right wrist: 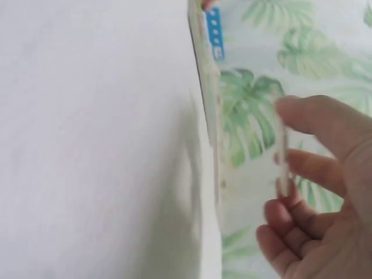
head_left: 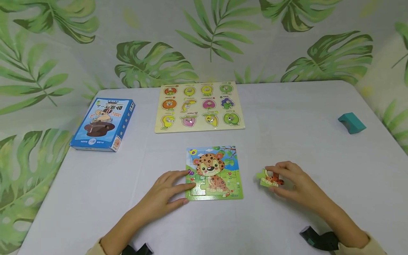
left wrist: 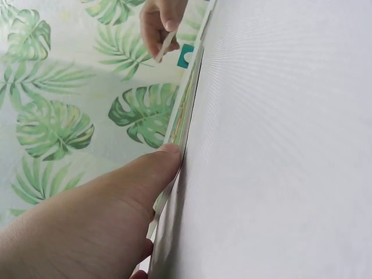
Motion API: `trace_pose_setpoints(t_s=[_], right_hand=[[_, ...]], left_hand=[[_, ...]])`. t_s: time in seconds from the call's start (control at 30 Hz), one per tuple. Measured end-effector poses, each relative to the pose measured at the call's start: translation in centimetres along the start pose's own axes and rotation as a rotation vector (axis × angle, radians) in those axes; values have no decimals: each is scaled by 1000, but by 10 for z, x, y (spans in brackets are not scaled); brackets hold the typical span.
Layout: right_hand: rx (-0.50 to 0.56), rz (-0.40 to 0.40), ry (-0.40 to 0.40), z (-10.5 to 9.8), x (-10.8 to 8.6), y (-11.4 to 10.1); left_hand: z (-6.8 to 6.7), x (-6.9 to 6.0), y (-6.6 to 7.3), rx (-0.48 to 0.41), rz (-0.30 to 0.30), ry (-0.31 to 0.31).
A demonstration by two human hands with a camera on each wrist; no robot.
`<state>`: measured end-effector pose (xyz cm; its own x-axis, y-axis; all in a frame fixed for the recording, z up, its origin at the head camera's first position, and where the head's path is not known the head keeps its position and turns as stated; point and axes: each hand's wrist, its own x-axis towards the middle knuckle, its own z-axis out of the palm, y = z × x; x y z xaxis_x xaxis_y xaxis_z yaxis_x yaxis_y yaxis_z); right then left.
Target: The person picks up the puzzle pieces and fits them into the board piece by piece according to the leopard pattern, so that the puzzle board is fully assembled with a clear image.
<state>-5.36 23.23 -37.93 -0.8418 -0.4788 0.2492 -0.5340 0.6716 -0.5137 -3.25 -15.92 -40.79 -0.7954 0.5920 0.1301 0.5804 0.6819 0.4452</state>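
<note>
A square leopard jigsaw puzzle [head_left: 220, 177] lies flat on the table in the head view. My left hand [head_left: 169, 191] rests at its left side, fingertips on the puzzle and thumb at its lower left corner. In the left wrist view the thumb [left wrist: 154, 171] touches the puzzle's edge. To the right of the puzzle, my right hand [head_left: 294, 182] pinches a jigsaw piece [head_left: 270, 179] printed in green, orange and white, held above the table. Seen edge-on in the right wrist view, the thin piece [right wrist: 283, 165] sits between thumb and fingers.
Behind the puzzle lies a wooden fruit board [head_left: 200, 128]. A blue box [head_left: 102, 124] with a cartoon hat is at the left, and a teal arched block [head_left: 352, 123] near the right edge. Leaf-patterned cloth [head_left: 220, 32] hangs behind the white table [head_left: 287, 106].
</note>
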Motion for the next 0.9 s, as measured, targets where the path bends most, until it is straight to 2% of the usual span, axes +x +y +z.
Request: trace_pose_setpoints(t_s=[0.17,0.33,0.53,0.7,0.8,0.9], right_hand=[[121,-88,22,3,15,-29],[197,-195,13,20,33,-51],[180,-183,-87,53,48,-62],[145,-166,-157,72,54,-62],[121,-184,-174,78,57,-62],[105,-197,-182,81,60,-63]], left_hand=[[1,1,0,16,4,7],[1,1,2,36,5,15],[5,3,5,59,20,51],[9,5,9,42,80,99],[11,7,14,35,109,93],[10,7,19,42,93,54]])
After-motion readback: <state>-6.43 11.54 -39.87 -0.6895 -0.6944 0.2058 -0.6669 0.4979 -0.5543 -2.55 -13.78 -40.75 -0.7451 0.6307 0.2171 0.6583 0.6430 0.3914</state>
